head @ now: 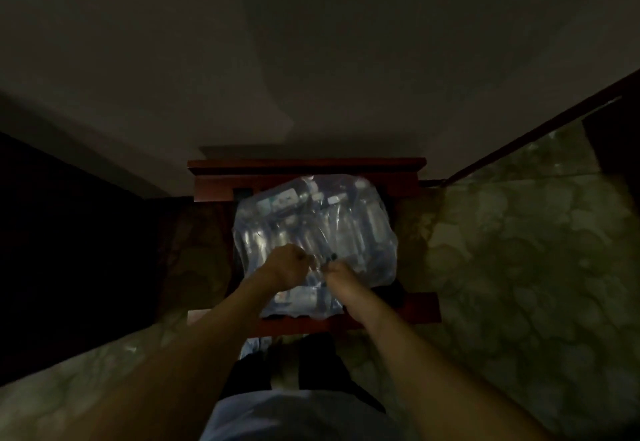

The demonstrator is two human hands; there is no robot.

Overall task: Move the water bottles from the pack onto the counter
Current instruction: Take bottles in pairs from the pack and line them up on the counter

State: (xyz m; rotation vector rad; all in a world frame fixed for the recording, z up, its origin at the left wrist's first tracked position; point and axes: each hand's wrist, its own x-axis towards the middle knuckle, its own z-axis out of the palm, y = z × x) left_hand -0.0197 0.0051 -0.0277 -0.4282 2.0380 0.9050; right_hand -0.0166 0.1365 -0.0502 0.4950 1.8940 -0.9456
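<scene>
Clear plastic wrap encloses the pack of water bottles (313, 232), which rests on a reddish wooden stand (304, 167). Left hand (287, 264) and right hand (337, 272) meet at its near middle, apparently pinching the wrap. Step: opening. Next, tearing calls for opposed pulls.

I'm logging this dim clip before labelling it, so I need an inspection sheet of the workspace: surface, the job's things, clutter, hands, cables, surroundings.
Surface: a reddish wooden stand carries the load; no counter identifiable.
Job's things: plastic-wrapped pack of water bottles lies on the stand, bottles still inside the wrap.
Clutter: nothing seen.
Hands: left hand and right hand meet at the pack's near middle, fingers curled at the wrap; exact grip blurred.
Cables: nothing seen.
Surroundings: pale wall behind, mottled stone floor to the right, very dark area on the left; lighting is poor.
</scene>
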